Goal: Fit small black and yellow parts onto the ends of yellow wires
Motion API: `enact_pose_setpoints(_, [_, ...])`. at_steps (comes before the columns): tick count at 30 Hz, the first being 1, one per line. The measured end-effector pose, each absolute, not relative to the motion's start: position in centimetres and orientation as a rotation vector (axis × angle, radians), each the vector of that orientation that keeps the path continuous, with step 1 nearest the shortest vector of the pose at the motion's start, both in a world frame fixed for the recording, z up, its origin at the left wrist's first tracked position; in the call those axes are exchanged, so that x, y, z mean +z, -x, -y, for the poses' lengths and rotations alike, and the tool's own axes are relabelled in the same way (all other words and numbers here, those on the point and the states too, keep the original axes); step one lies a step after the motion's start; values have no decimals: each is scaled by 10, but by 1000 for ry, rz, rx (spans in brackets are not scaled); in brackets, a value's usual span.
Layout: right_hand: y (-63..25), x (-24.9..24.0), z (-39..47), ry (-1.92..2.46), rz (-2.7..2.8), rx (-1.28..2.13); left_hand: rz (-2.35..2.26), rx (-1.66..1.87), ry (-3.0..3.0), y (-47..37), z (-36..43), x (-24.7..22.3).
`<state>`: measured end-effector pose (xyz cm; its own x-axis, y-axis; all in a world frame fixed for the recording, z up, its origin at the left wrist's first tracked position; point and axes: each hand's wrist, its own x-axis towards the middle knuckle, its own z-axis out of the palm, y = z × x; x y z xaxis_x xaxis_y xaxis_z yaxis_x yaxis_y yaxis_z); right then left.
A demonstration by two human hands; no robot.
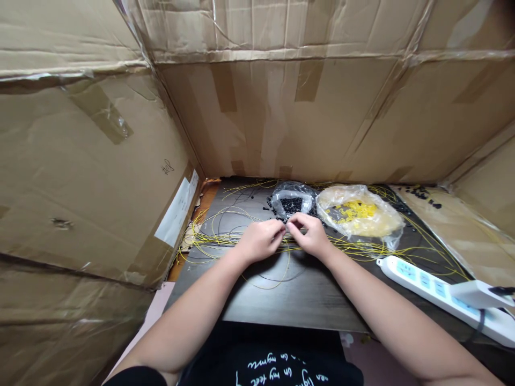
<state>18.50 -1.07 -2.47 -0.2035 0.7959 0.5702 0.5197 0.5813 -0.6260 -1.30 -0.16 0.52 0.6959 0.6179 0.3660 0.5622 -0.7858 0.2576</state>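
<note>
My left hand (260,240) and my right hand (310,235) meet above the middle of the dark table (257,305), thumbs and fingertips pinched together and almost touching. Whatever sits between the fingertips is too small to make out. Beneath both hands runs a loose bundle of thin yellow and black wires (358,247), spread left and right. Just beyond my fingers stands an open clear plastic bag (277,199) of small black pieces, some spilled around it. To its right, another clear bag (388,225) lies open with small yellow pieces (358,209) inside.
A white power strip (434,289) with a plugged-in white adapter (469,294) lies at the table's right. Tall cardboard walls (281,123) close in the back and sides. More small black pieces (422,193) lie on cardboard at the back right.
</note>
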Motion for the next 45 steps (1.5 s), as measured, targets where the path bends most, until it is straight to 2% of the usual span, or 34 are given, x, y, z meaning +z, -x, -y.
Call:
enact_pose_setpoints(4, [-193, -20, -6, 1194, 1683, 296, -812, 699, -2891, 5, 14, 2])
enact_pose_setpoints(12, [-171, -20, -53, 1049, 2503, -29, -657, 782, -2947, -2, 24, -5])
enact_pose_setpoints(19, [-147, -22, -64, 1113, 2570, -85, -771, 980, -2496, 5, 15, 1])
enact_pose_setpoints(24, [-162, -15, -37, 1175, 2152, 204, -877, 1183, -1968, 6, 8, 7])
enact_pose_setpoints(29, [-178, -22, -1, 1231, 1742, 414, -760, 1070, -1482, 4, 3, 7])
enact_pose_setpoints(38, [-173, -23, 12, 1113, 1384, 910, -702, 973, -1329, 4, 0, 6])
enact_pose_setpoints(45, [-173, -21, 13, 976, 1134, 1097, -742, 1033, -1333, 3, -3, 5])
